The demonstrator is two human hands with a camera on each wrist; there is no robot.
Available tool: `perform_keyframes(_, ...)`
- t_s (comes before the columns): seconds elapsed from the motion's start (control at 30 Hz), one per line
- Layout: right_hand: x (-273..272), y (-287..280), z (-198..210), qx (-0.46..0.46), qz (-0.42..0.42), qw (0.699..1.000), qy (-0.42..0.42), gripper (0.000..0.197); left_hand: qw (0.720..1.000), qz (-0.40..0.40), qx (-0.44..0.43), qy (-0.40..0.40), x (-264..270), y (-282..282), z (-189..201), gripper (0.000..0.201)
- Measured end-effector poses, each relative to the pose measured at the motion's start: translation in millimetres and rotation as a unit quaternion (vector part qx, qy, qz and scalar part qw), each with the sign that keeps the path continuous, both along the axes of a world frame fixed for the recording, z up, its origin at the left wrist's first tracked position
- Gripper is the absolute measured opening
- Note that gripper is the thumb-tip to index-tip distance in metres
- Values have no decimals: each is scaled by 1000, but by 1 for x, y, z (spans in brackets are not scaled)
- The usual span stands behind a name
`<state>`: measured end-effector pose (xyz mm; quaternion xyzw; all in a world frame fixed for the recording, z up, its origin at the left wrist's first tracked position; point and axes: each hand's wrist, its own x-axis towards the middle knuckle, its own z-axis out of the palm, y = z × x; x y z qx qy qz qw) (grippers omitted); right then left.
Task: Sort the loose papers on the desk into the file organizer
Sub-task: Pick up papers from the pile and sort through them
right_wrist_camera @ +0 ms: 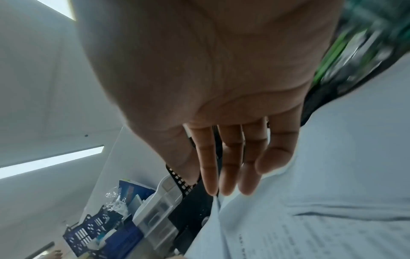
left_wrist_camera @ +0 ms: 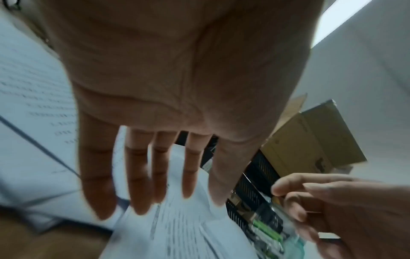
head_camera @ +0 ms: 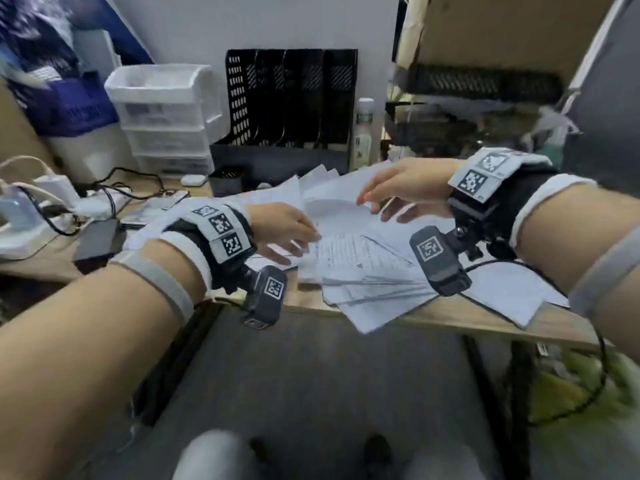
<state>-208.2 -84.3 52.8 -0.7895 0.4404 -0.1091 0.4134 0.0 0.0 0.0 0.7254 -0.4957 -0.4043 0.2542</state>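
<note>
Seen from the left wrist, the left hand (left_wrist_camera: 177, 98) spreads straight fingers (left_wrist_camera: 97, 175) over printed papers (left_wrist_camera: 182, 233), while the right hand (left_wrist_camera: 346, 213) reaches in with loosely curled fingers before the black file organizer (left_wrist_camera: 255, 194) and a cardboard box (left_wrist_camera: 315, 140).

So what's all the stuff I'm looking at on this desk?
loose papers: many, white, fanned across the desk's front edge
file organizer: one, black, against the wall, slots look empty
drawer unit: one, white, left of the organizer
bottle: one, white with green label, right of the organizer
earbud case: one, white, before the drawers
cardboard box: one, brown, upper right
left hand: fingers straight, on the papers
right hand: fingers straight, over the papers
</note>
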Motion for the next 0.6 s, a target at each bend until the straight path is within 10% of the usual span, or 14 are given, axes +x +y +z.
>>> perform_keyframes(0.1,-32,27,-6,-74,-11,995,66,17,997,1,47,-53,-18,23,-8,23)
perform_keyframes(0.4,-29,75,-53,-149,58,963,218,39,967,218,-39,126,-31,29,-47,31)
perform_keyframes(0.6,3,32,-58,-159,56,968,185,42,961,161,-71,212,-26,4,-43,8)
